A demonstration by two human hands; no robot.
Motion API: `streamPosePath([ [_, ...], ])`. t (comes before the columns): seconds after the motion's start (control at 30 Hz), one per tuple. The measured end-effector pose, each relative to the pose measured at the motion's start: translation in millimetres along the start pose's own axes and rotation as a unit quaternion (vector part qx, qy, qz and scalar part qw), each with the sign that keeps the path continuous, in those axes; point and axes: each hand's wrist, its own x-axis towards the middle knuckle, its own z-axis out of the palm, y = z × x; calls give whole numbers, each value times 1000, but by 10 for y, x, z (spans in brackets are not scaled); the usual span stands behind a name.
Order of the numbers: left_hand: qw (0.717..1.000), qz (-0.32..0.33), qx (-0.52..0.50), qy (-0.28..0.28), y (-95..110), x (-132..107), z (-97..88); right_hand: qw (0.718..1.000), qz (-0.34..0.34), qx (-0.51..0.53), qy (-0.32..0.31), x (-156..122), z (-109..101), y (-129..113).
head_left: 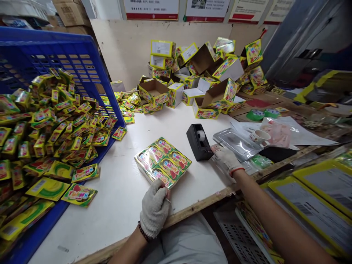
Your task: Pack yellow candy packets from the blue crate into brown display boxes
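My left hand [156, 207], in a white knit glove, is closed on the near corner of a clear plastic tray packed with several small yellow-green candy boxes [164, 161]. The pack lies flat on the white tabletop, its printed tops facing up. To its right stands a black tape dispenser [198, 143] with a roll of tape in it. My gloved right hand [226, 158] is at the dispenser's near right end, fingertips drawn together there. Whatever they pinch is too small to make out. Clear plastic trays [238, 143] lie just beyond and beside this hand.
A blue crate [95, 51] heaped with small candy boxes [63, 121] fills the left side. Open yellow display cartons [209, 99] are piled at the back. A paper cup [259, 136] and green tape rolls [255, 114] sit to the right. A wooden strip [192, 208] edges the table.
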Motion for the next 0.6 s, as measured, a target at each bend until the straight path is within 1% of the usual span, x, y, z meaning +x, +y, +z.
streamPosePath([
  [0.1,1000,8,3,6,0,8,-13,998,26,63,-9,65,103,-18],
  [0.2,1000,12,9,8,4,8,-20,992,45,119,27,37,149,-90],
  [0.27,1000,11,13,3,7,6,-22,986,51,145,57,-59,125,-125],
  [0.33,1000,10,16,0,9,1,-22,982,55,163,77,-218,85,-124],
  [0.43,1000,12,18,2,5,-8,-22,978,72,180,79,-487,78,-49],
  [0.5,1000,12,19,5,0,-12,-23,974,92,194,66,-603,147,27],
  [0.6,1000,13,17,4,-7,-13,-28,968,124,215,47,-617,328,113],
])
